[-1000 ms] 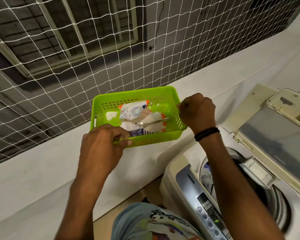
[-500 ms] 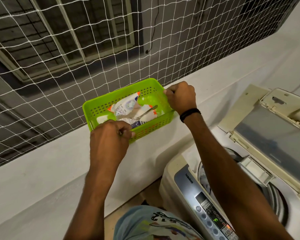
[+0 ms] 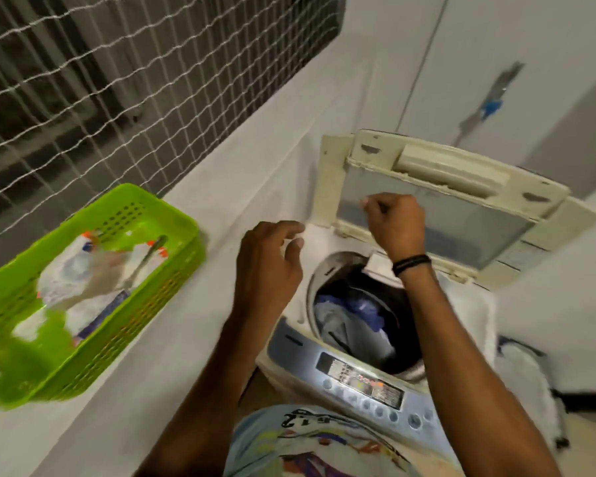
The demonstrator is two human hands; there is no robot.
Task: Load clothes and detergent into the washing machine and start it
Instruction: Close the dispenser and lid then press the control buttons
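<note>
Washing machine standing open under 2 hands. Left hand fingers hanging loosely curled, holding nothing. Right hand fingers curling before raised lid; gripping it or not, cannot tell. Clothes lying in drum. Seemingly heading for lid closing, then starting: calling for firm hold on lid edge. Green basket with detergent packet sitting on white ledge, netting hanging behind.

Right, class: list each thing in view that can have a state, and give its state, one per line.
washing machine lid: raised, open
drum: holds clothes
control panel: display lit
green basket: on ledge, holding detergent packets
left hand: open, empty
right hand: at the lid, grip unclear
</note>
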